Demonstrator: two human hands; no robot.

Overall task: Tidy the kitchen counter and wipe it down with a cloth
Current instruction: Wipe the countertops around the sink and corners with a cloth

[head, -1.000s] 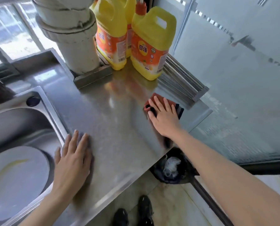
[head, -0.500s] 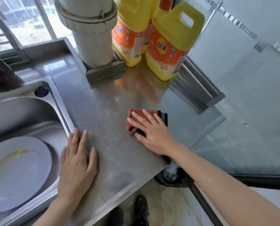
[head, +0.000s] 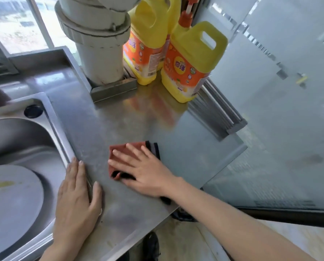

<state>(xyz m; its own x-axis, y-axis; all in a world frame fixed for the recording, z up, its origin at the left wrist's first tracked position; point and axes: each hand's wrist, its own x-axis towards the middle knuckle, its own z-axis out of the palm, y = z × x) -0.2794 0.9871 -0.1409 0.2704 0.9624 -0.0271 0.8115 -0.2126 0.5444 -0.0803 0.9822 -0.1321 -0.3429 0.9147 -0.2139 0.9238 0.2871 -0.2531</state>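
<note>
Pressing the red cloth (head: pixel 128 153) flat under my right hand (head: pixel 148 172), fingers spread — mid-counter (head: pixel 119 117), just beside the left hand (head: pixel 76 200), splayed empty at the sink (head: pixel 16 136) edge; possibly a plate (head: pixel 10 200) inside.

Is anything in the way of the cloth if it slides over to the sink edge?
Only the left hand, flat on the counter by the sink. The right hand presses the cloth; bare steel lies between.

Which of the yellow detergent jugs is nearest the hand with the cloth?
The front jug, right of the other and nearest the counter's middle. The other jug stands behind it beside the white pipe.
</note>
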